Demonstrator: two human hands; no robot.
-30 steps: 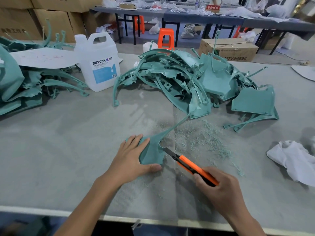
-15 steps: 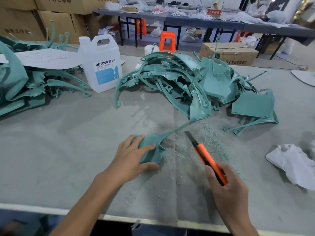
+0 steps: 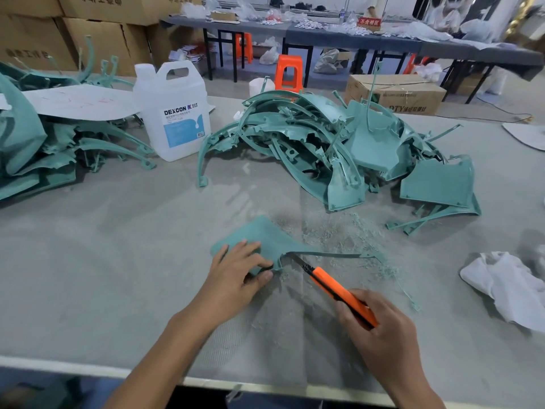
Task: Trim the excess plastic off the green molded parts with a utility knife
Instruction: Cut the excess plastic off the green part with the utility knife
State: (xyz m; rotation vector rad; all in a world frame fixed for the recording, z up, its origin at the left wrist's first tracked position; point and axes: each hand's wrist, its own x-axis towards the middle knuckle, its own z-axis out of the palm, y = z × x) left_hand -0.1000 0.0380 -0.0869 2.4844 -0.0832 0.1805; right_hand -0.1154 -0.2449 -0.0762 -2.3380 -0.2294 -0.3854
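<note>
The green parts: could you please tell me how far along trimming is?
Shavings on the table suggest some trimming is done. The left hand presses one green part while the right hand's utility knife meets its thin strip. A pile behind likely remains.

"DEXCON" in dark capitals, with a small blue logo mark beside it, on the white-and-blue label (image 3: 185,125) of the white jug (image 3: 171,93), upper left of centre. Finer lines printed beneath, too small to read. "DTY" followed by Chinese characters on the front of the cardboard box (image 3: 395,94), upper right. White Chinese characters, roughly "不合格区", on the red sign (image 3: 369,22) at the top right. Faded print on the stacked cartons (image 3: 97,39), upper left, not legible.
</note>
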